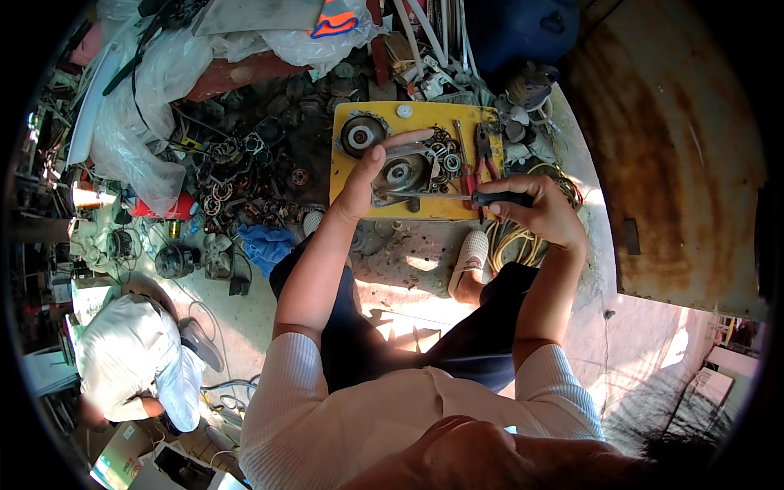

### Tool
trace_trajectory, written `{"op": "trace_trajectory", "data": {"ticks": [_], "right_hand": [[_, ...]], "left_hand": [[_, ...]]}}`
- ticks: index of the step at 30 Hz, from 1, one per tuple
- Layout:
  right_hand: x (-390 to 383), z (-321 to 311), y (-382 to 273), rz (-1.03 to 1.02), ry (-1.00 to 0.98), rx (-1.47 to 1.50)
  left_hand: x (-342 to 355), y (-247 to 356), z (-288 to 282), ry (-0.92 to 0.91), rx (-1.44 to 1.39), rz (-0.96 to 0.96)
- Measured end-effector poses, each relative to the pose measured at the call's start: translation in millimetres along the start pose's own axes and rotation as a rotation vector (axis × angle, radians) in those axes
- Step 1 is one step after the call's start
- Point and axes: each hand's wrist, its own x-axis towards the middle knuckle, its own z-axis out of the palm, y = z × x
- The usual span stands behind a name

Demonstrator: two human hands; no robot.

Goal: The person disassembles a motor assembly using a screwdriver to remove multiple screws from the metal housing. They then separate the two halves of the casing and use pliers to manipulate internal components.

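My right hand (539, 208) is closed round the black handle of a screwdriver (445, 196). Its thin metal shaft points left across the near side of a grey metal motor end cover (402, 173), where its tip is hard to make out. My left hand (366, 181) grips this cover from the left, one finger stretched along its far edge. Beneath lies a yellow board (347, 184). A second round cover (361, 135) rests at its far left. Several bearing rings (447, 153) sit right of the held cover, beside a red-handled screwdriver (466, 167) and red-handled pliers (484, 147).
Greasy metal parts (237, 167) spread over the ground at the left. A coiled yellow hose (523, 249) lies right of my foot. A rusty metal sheet (670, 163) stands at the right. Another person (135, 351) bends down at the lower left.
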Motion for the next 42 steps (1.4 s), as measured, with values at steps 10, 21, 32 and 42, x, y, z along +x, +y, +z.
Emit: {"op": "trace_trajectory", "data": {"ticks": [10, 21, 32, 42], "right_hand": [[-3.5, -7.1, 1.5, -0.019, 0.016, -0.021], [-1.0, -4.2, 5.0, -0.109, 0.006, -0.053], [-6.4, -7.6, 0.8, -0.154, 0.134, -0.055], [1.0, -4.8, 5.3, -0.131, 0.240, -0.186]], "left_hand": [[-2.2, 3.5, -4.1, 0.001, -0.059, 0.038], [-3.3, 5.5, -6.8, 0.004, -0.049, 0.027], [2.9, 0.6, -7.7, 0.196, 0.064, -0.007], [14.1, -11.5, -5.7, 0.435, 0.043, 0.007]]}}
